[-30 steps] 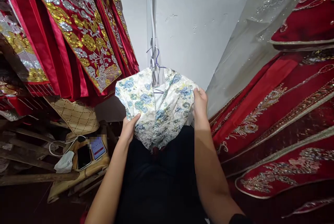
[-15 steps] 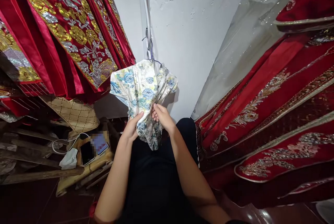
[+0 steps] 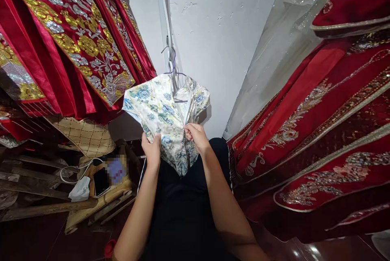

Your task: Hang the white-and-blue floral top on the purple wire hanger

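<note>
A white short-sleeved top with blue flowers hangs on a thin dark purple hanger in front of me. My left hand is closed on the top's left side edge, thumb lying on the front. With the fingers of my right hand I pinch the top near the middle of its front, at the lower end of the neck opening. Whether a fastener sits under those fingertips cannot be made out. Below my hands the top narrows to a pointed hem above my dark-clothed lap.
Red garments with gold and silver sequins hang at left, and beaded red garments at right. A phone, a white cable and a crumpled white item lie on a low bamboo seat. A white wall stands behind.
The top has spread wider and its neck opening now shows. My left hand has shifted slightly left on the fabric; my right hand has moved a little right.
</note>
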Available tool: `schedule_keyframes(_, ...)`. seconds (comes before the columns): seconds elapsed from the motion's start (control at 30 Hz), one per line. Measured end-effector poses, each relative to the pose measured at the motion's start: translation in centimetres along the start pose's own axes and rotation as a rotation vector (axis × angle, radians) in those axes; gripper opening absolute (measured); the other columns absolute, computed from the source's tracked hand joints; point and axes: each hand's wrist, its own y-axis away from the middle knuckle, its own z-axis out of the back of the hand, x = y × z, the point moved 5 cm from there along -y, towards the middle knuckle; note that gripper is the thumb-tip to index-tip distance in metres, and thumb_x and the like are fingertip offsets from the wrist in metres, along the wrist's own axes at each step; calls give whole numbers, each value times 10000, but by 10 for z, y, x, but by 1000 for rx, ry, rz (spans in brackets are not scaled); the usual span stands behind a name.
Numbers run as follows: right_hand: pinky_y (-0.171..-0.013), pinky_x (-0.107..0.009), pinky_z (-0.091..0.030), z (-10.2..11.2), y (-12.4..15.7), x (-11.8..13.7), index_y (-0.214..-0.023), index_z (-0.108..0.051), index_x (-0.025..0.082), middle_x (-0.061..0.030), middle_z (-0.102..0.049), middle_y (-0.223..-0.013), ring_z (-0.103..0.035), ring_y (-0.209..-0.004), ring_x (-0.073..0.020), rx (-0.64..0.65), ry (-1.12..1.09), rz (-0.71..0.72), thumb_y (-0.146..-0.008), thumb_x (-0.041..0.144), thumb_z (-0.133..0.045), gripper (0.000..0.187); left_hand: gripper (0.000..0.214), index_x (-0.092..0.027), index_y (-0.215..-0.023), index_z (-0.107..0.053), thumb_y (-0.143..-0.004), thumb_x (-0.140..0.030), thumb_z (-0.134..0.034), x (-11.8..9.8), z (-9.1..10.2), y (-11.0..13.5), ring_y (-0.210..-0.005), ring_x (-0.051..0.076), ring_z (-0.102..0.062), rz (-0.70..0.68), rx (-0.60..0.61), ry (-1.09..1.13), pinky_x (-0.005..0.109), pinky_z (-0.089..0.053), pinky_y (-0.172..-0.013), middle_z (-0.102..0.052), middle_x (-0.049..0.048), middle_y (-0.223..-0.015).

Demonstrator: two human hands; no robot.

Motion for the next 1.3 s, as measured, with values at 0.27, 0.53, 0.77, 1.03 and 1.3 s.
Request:
schedule_keyframes(0.27, -462, -237, -273, -26, 9, 6, -562, -594, 180, 50, -427, -397, -349, -401, -78, 187, 190, -6, -778, 274, -548, 240, 306, -211, -1172, -607, -869, -172, -586, -16, -49, 34, -1033, 234, -632, -442, 422, -277, 356, -481, -929, -664, 84, -1085)
schedule_keyframes(0.53, -407, -211, -211, -25, -19, 36, -662, -593, 170, 81, -406, -428, -283, -384, -53, 3, -124, 1, -775, 310, -614, 181, 152, -199, -945, -625, -964, -243, -481, -14, -58, 44, -766, 179, -592, -441, 501, -303, 275, -430, -728, -639, 33, -835)
schedule_keyframes(0.77, -349, -178, -163, -33, -102, 127, -641, -551, 163, 59, -464, -436, -289, -344, -39, -234, -95, 133, -815, 166, -504, 180, 135, -204, -797, -547, -922, -187, -499, 11, -57, 44, -687, 170, -520, -506, 618, -457, 276, -379, -651, -543, 13, -742)
schedule_keyframes(1.03, -357, -156, -240, -38, -84, 133, -652, -582, 158, 39, -506, -412, -362, -337, -47, -69, 33, 246, -848, 210, -535, 209, 293, -218, -1236, -575, -949, -266, -538, -38, -71, -6, -844, 199, -627, -592, 590, -341, 333, -500, -789, -666, 78, -999)
schedule_keyframes(1.3, -398, -165, -261, -39, -76, 142, -627, -575, 162, 48, -486, -393, -362, -353, -54, -26, 173, 409, -855, 213, -524, 239, 195, -197, -995, -667, -979, -319, -517, -169, -106, -71, -900, 201, -623, -967, 485, -376, 324, -483, -822, -685, 73, -966)
